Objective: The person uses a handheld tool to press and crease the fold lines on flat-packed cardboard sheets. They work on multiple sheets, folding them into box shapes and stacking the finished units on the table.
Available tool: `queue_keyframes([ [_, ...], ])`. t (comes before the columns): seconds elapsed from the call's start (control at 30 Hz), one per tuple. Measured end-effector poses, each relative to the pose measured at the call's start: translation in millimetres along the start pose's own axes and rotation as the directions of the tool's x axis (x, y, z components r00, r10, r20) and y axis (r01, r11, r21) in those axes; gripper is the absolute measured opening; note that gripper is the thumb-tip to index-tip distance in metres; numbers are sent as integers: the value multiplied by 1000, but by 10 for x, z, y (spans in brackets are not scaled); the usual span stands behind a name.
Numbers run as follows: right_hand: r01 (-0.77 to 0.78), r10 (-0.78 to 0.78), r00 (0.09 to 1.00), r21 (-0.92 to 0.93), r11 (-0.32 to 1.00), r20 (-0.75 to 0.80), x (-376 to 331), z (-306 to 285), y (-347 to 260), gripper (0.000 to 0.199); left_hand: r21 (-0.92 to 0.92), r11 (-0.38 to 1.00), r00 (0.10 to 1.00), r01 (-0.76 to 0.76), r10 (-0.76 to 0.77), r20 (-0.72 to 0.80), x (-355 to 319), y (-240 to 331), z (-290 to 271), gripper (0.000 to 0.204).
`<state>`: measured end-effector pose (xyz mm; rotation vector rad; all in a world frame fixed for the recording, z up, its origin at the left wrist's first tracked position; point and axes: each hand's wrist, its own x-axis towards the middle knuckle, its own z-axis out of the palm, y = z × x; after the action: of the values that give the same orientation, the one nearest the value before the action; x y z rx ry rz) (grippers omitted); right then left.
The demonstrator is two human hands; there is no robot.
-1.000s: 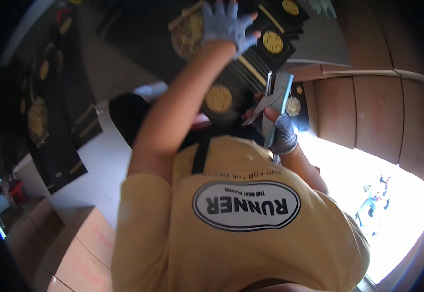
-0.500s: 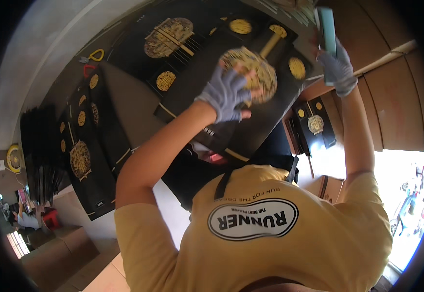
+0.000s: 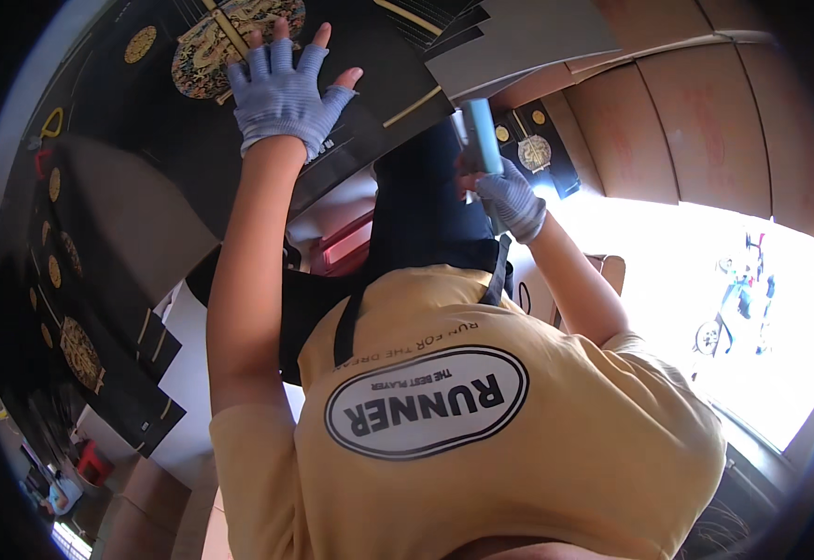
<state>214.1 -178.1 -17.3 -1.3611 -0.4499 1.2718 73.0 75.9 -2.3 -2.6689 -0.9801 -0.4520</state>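
My left hand (image 3: pixel 281 86), in a blue-grey fingerless glove, lies flat with spread fingers on a large black card sheet (image 3: pixel 183 159) printed with a round gold ornament (image 3: pixel 203 47). My right hand (image 3: pixel 512 201), gloved the same way, is closed around a light-blue bar-shaped tool (image 3: pixel 483 135) that points up beside the sheet's right edge. My yellow shirt (image 3: pixel 482 439) and a dark apron (image 3: pixel 426 224) fill the lower middle and hide what lies under them.
More black sheets with gold medallions are stacked at the left (image 3: pixel 80 345) and behind the tool (image 3: pixel 533 149). Brown cardboard boxes (image 3: pixel 706 121) stand at the upper right. A bright opening (image 3: pixel 706 308) with a parked two-wheeler lies to the right. A red object (image 3: pixel 342 247) shows below the sheet.
My left hand has slid up and to the left across the black sheet. My right hand has come down from the upper right toward the middle, still gripping the light-blue tool.
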Motion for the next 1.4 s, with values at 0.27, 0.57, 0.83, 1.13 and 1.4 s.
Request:
queue_keyframes([
  [0.27, -168, 153, 986, -360, 917, -72, 172, 426, -176, 22, -8, 1000, 999, 5, -5, 41, 6, 13, -67, 65],
  [0.57, -194, 164, 981, -527, 828, -104, 153, -368, -899, 13, -117, 991, 938, -65, 100, 331, 133, 183, -458, 59],
  [0.83, -446, 449, 894, -93, 890, 8, -19, -533, -1007, 23, -302, 950, 979, -85, 136, 149, 28, 226, -263, 56],
  [1.13, -334, 263, 943, -587, 738, -206, 79, -598, -775, 27, -346, 925, 955, -159, 233, 184, 167, 126, -364, 57],
  [1.4, -39, 44, 994, -55, 998, 98, -74, -346, -239, 39, -364, 915, 961, -174, 238, 138, 228, 112, -230, 57],
])
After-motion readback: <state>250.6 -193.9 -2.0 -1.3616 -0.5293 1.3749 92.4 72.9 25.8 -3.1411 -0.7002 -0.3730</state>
